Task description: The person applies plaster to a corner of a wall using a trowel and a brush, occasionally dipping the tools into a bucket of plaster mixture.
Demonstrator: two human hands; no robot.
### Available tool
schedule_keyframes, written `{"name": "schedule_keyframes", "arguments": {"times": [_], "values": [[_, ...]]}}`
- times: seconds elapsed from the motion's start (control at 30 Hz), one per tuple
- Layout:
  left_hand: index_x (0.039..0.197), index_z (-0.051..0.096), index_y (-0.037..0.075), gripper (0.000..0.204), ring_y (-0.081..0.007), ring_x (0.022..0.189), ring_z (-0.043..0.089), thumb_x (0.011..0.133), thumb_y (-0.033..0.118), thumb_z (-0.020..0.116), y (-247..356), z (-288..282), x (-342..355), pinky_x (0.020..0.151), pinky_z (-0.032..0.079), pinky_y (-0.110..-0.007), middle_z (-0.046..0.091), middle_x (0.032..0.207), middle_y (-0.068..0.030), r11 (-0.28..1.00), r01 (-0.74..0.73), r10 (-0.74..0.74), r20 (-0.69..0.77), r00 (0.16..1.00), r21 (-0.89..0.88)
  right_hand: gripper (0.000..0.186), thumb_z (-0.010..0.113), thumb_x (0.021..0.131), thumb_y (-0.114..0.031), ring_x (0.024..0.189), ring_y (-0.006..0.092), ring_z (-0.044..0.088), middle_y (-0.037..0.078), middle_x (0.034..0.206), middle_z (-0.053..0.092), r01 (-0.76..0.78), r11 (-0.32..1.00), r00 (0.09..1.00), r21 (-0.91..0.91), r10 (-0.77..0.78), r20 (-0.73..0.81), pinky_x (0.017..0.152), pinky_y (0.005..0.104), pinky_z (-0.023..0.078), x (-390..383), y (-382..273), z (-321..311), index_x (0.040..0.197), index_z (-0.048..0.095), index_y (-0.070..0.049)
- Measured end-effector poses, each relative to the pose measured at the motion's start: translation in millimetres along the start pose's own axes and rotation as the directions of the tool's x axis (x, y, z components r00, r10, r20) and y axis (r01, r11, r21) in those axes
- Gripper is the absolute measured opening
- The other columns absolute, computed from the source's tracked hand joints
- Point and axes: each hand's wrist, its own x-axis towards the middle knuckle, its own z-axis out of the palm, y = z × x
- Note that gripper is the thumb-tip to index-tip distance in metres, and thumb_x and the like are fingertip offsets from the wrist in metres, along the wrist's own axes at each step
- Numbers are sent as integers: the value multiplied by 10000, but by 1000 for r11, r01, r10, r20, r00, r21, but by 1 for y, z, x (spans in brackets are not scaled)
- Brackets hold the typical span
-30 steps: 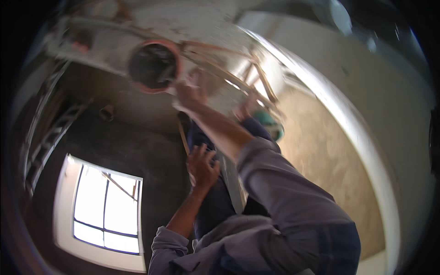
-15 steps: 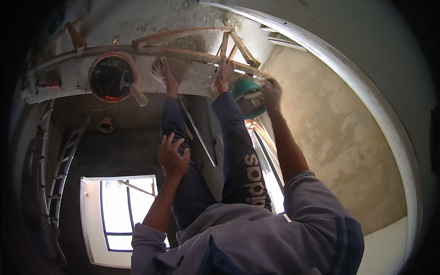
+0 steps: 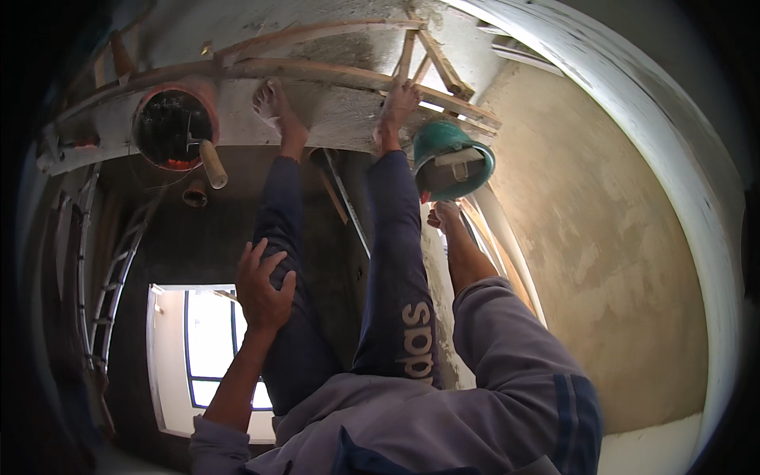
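My left hand (image 3: 265, 289) lies on my left leg near the knee, its fingers spread and nothing in it. Close below the rim of a green bucket (image 3: 425, 142) is my right hand (image 3: 446, 214), its fingers curled in. Whether they hold anything is hidden. A pale, flat tool with a handle, like a plastering float (image 3: 457, 158), rests in the green bucket's mouth. To the left, a reddish bucket with a dark inside (image 3: 212, 111) stands on the plank (image 3: 332, 107). A trowel (image 3: 212, 165) with a wooden handle leans over its edge.
My bare feet (image 3: 273, 107) rest on the plank, which has timber rails (image 3: 317, 71) along its far side. Beyond the plank's near edge is a drop. A ladder (image 3: 119, 269) stands at left, above a bright window (image 3: 210, 340). At right rises a plastered wall (image 3: 602, 253).
My right hand has moved from the green bucket's right side to below its rim. The bucket's mouth and the float now show more fully. My left hand stays on my leg; the view has shifted.
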Motion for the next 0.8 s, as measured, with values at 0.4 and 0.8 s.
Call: {"name": "schedule_keyframes", "arguments": {"times": [0.4, 0.8], "values": [[1036, 702, 114, 330, -370, 1317, 415, 713, 176, 714, 4, -26, 17, 1070, 346, -477, 544, 1333, -124, 998, 62, -62, -4, 998, 17, 283, 600, 899, -303, 644, 169, 526, 52, 844, 509, 313, 944, 949, 108, -314, -8, 543, 358, 439, 26, -53, 98, 1051, 506, -84], [1035, 695, 126, 326, -355, 1265, 451, 718, 200, 721, -4, -1, 2, 1037, 344, -495, 566, 1278, -111, 998, -54, 51, -64, 997, -43, 173, 525, 932, -219, 410, 83, 387, -5, 621, 418, 323, 946, 937, -4, -321, -136, 324, 259, 300, -110, 103, -131, 863, 423, -98]]}}
